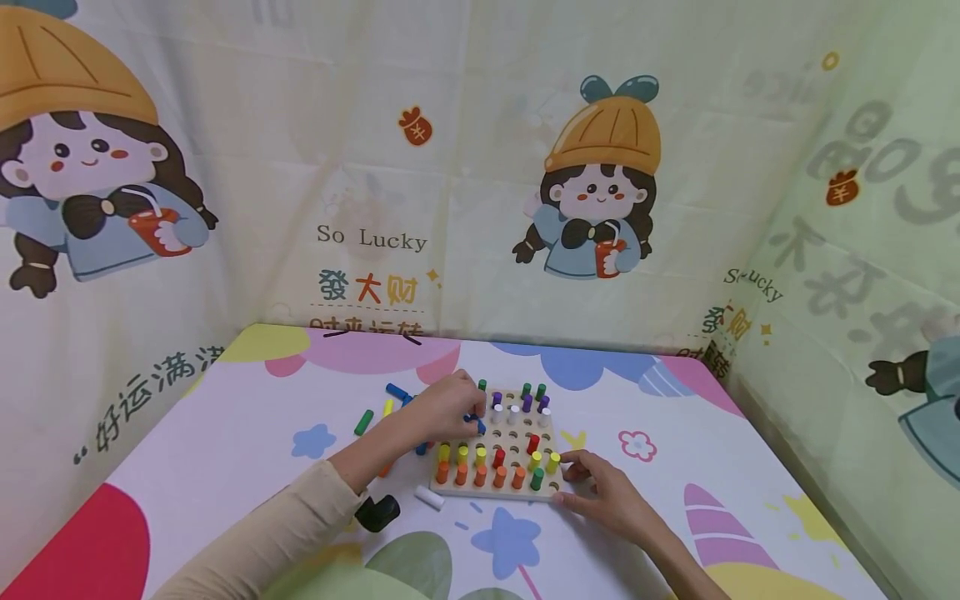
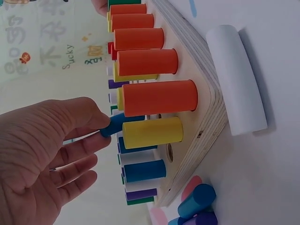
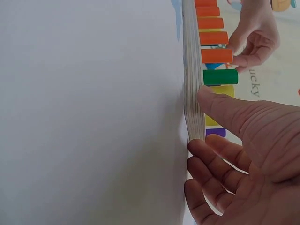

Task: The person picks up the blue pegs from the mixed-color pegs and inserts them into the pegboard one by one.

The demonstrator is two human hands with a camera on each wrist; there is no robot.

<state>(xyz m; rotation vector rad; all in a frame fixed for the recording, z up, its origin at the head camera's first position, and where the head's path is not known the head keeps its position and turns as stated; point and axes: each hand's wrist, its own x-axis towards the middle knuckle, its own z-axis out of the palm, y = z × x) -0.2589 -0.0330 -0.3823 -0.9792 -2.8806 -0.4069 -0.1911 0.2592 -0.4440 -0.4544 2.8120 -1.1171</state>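
Note:
My left hand pinches a blue peg between thumb and fingers over the left middle part of a wooden pegboard. In the left wrist view the peg is tilted, and its lower end is hidden behind a yellow peg. My right hand holds the board's near right corner, with the thumb on the near edge and the fingers along the right side. Orange pegs and a green peg stand in the nearest row. Yellow, red, white, purple and green pegs stand farther back, among bare holes.
Left of the board lie loose pegs, among them a green peg and a blue peg. A loose white peg lies before the near left corner. A black object shows beside the left sleeve. Printed cloth surrounds the table.

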